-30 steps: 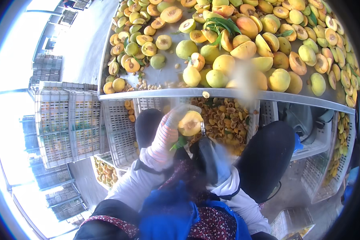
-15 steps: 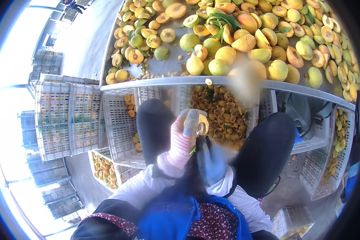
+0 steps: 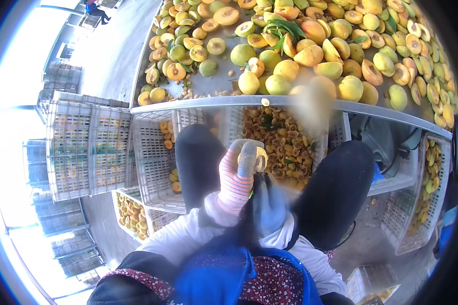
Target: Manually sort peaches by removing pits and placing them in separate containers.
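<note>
My left hand (image 3: pixel 234 178), in a pink-striped glove with grey fingers, is closed on a yellow peach half (image 3: pixel 259 152) between my knees. Only a sliver of the fruit shows past the fingers. My right hand (image 3: pixel 270 209), in a blue-grey glove and smeared by motion, is closed round the dark handle of a pitting tool (image 3: pixel 261 163). The tool's curved metal end meets the fruit's lower side; how deep it sits is hidden. Both hands are in front of a crate of small brown-yellow scraps (image 3: pixel 280 140).
Ahead stands a metal-edged table (image 3: pixel 203 102) heaped with whole and halved peaches (image 3: pixel 310 53) and some leaves. White plastic crates (image 3: pixel 155 168) sit under it and to my left. A crate of fruit (image 3: pixel 426 188) stands at right. Stacked crates (image 3: pixel 89 150) rise at far left.
Both hands stay together at nearly the same spot, the left one turned slightly. The view has shifted a little. The fruit and tool are still held.
</note>
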### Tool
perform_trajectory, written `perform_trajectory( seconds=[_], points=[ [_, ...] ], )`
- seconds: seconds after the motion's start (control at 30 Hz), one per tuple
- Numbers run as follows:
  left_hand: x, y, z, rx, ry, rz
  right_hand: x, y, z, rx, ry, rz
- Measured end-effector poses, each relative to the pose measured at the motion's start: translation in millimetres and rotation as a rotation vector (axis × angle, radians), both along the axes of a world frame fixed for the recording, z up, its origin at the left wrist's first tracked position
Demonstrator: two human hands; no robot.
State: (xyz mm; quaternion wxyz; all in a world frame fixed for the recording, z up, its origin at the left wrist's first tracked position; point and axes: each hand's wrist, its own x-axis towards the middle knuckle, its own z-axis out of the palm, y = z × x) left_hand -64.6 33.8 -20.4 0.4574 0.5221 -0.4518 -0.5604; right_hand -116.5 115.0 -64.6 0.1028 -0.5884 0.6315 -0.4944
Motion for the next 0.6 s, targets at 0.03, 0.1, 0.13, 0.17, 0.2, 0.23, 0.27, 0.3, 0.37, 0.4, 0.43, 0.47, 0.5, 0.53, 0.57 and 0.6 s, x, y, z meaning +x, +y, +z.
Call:
perform_trajectory(
  seconds=[0.03, 0.1, 0.13, 0.17, 0.2, 0.23, 0.27, 0.3, 0.37, 0.4, 0.43, 0.47, 0.5, 0.53, 0.57, 0.6],
  points=[
    [1.3, -0.8, 0.7, 0.001, -0.016, -0.028, -3.4, 1.2, 1.3, 0.073, -0.04, 0.058],
    [2.6, -0.9, 1.3, 0.053, -0.021, -0.068, -6.2, 5.9, -0.5, 0.187, -0.044, 0.108],
    [3.0, -1.3, 1.6, 0.079, -0.024, -0.088, -5.8, 10.4, -3.4, 0.227, -0.009, 0.102],
    [3.4, -1.9, 3.1, 0.104, -0.02, -0.112, -7.0, 10.4, -2.5, 0.208, -0.026, 0.116],
    [3.7, -3.2, 5.3, 0.128, -0.016, -0.135, -8.0, 8.7, 0.1, 0.189, -0.045, 0.131],
    [3.8, -4.7, 6.3, 0.153, -0.012, -0.159, -11.8, 3.2, 2.8, 0.112, -0.115, 0.164],
    [3.8, -7.1, 4.2, 0.143, -0.001, -0.179, -15.0, 0.3, 6.1, 0.133, -0.333, 0.256],
    [4.5, -10.6, 5.5, 0.113, -0.042, -0.255, -18.5, -2.6, 9.3, 0.154, -0.556, 0.329],
    [11.0, -19.7, 9.3, 0.054, -0.123, -0.405, -25.4, -2.6, 10.9, 0.404, -1.304, 0.588],
    [15.3, -25.1, 8.3, 0.047, -0.12, -0.508, -28.5, -2.2, 10.6, 0.532, -1.68, 0.71],
    [16.1, -29.6, 9.0, 0.105, -0.081, -0.565, -30.8, -2.0, 10.1, 0.662, -2.058, 0.827],
    [15.2, -34.0, 11.8, 0.161, -0.045, -0.62, -32.5, -2.9, 10.5, 0.793, -2.438, 0.94],
    [15.3, -37.0, 14.0, 0.217, -0.009, -0.675, -32.8, -4.2, 9.4, 0.753, -2.559, 1.032],
    [19.2, -39.0, 10.0, 0.364, 0.002, -0.672, -32.3, -5.9, 7.0, 0.707, -2.678, 1.127],
    [16.7, -37.2, 8.9, 0.445, 0.064, -0.58, -31.6, -7.9, 4.4, 0.651, -2.795, 1.221],
    [12.5, -31.3, 7.4, 0.524, 0.127, -0.487, -28.8, -10.4, 4.6, 0.567, -2.862, 1.286]
  ],
)
